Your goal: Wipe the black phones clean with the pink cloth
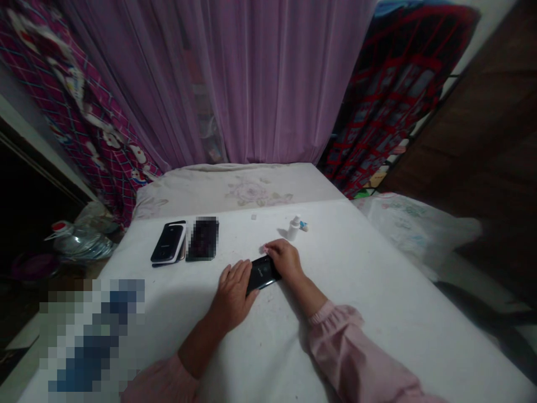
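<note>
the black smartphone [263, 274] lies diagonally between both hands, low over the white sheet [361, 274], though whether it touches the sheet is hard to tell. the left hand [232, 294] closes on its near left end, with the fingers [237, 271] curled against the edge and only slightly spread. the right hand [285, 260] covers its far right end, with the fingers [271, 247] reaching left past the phone's far edge. most of the glossy back shows in the gap between the hands.

farther left on the sheet lie a black phone in a white case [168, 242] and a pixelated phone [202, 239], side by side. beyond the right hand stand a small white bottle [293, 228] and, just beside it, a tiny blue-and-white item [304, 226]. a floral pillow [251, 190] lies at the far end, before a purple curtain [218, 73].
</note>
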Tool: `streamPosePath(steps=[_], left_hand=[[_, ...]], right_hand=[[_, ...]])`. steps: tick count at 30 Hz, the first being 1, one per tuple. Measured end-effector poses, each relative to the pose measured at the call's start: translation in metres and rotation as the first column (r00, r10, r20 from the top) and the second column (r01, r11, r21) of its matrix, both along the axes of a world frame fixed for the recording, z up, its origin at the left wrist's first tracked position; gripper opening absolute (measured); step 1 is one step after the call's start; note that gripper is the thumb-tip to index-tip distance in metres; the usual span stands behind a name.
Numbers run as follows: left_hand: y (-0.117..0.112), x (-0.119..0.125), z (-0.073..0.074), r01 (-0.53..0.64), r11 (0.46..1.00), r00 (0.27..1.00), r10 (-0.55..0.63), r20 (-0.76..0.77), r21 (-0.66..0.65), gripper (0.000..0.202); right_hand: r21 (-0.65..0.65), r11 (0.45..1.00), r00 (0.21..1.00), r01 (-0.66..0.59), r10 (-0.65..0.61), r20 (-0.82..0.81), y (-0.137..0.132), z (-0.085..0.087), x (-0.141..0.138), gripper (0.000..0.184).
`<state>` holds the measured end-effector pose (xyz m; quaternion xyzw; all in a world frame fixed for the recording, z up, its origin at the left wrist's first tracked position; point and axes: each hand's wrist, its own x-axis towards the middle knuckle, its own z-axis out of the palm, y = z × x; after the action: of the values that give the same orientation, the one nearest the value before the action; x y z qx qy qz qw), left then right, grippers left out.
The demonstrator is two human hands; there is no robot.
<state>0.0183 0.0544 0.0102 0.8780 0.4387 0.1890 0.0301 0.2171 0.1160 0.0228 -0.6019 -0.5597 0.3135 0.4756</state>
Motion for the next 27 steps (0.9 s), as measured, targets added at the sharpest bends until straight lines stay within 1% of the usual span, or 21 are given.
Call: streamPosePath(steps=[2, 4, 5, 7, 9, 11, 13, 16, 18, 21, 23, 25, 27], left_hand=[[0.003, -0.005, 0.007, 0.089, 0.995, 0.996, -0.089, -0.024, -0.034, 0.053], [0.004, -0.012, 0.015, 0.169, 0.985, 0.984, -0.171, -0.047, -0.043, 0.048], [0.004, -0.014, 0.018, 0.177, 0.984, 0.982, -0.179, -0.055, -0.028, 0.045], [0.000, -0.018, 0.021, 0.133, 0.991, 0.990, -0.132, -0.053, 0.005, 0.041], [-0.007, -0.018, 0.020, 0.082, 0.997, 0.996, -0.082, -0.034, 0.010, 0.040], [-0.015, -0.016, 0.017, 0.064, 0.998, 0.998, -0.064, -0.017, 0.003, 0.037], [-0.021, -0.013, 0.014, 0.059, 0.998, 0.998, -0.059, -0.013, 0.011, 0.037], [-0.025, -0.013, 0.013, 0.071, 0.997, 0.997, -0.071, -0.032, 0.012, 0.037], [-0.024, -0.014, 0.014, 0.086, 0.996, 0.995, -0.086, -0.045, 0.000, 0.037], [-0.023, -0.015, 0.013, 0.090, 0.996, 0.995, -0.091, -0.043, -0.018, 0.039], [-0.022, -0.015, 0.012, 0.086, 0.996, 0.995, -0.087, -0.045, -0.029, 0.039], [-0.022, -0.014, 0.011, 0.081, 0.996, 0.995, -0.083, -0.049, -0.033, 0.040], [-0.021, -0.013, 0.011, 0.079, 0.996, 0.996, -0.080, -0.044, -0.032, 0.041]], right_hand=[[-0.030, 0.999, 0.998, -0.015, 0.013, -0.065, 0.011, -0.002, 0.004, 0.015], [-0.053, 0.998, 0.993, -0.045, 0.039, -0.108, 0.011, -0.004, 0.015, 0.023], [-0.065, 0.995, 0.989, -0.074, 0.065, -0.135, 0.006, -0.005, 0.022, 0.026], [-0.081, 0.984, 0.972, -0.161, 0.143, -0.188, -0.007, -0.006, 0.037, 0.031], [-0.063, 0.966, 0.952, -0.250, 0.234, -0.196, -0.020, -0.005, 0.049, 0.030], [-0.015, 0.952, 0.945, -0.305, 0.301, -0.130, -0.029, 0.000, 0.054, 0.024], [0.026, 0.934, 0.934, -0.356, 0.357, -0.017, -0.032, 0.007, 0.051, 0.016], [0.037, 0.896, 0.890, -0.442, 0.434, 0.139, -0.027, 0.017, 0.036, 0.015], [0.036, 0.867, 0.854, -0.496, 0.480, 0.199, -0.019, 0.021, 0.021, 0.017], [0.035, 0.822, 0.799, -0.568, 0.541, 0.263, -0.003, 0.023, -0.010, 0.022], [0.010, 0.808, 0.770, -0.589, 0.558, 0.310, 0.008, 0.022, -0.034, 0.025], [-0.014, 0.805, 0.757, -0.593, 0.563, 0.332, 0.018, 0.020, -0.056, 0.026], [-0.030, 0.803, 0.768, -0.595, 0.578, 0.277, 0.026, 0.019, -0.071, 0.025]])
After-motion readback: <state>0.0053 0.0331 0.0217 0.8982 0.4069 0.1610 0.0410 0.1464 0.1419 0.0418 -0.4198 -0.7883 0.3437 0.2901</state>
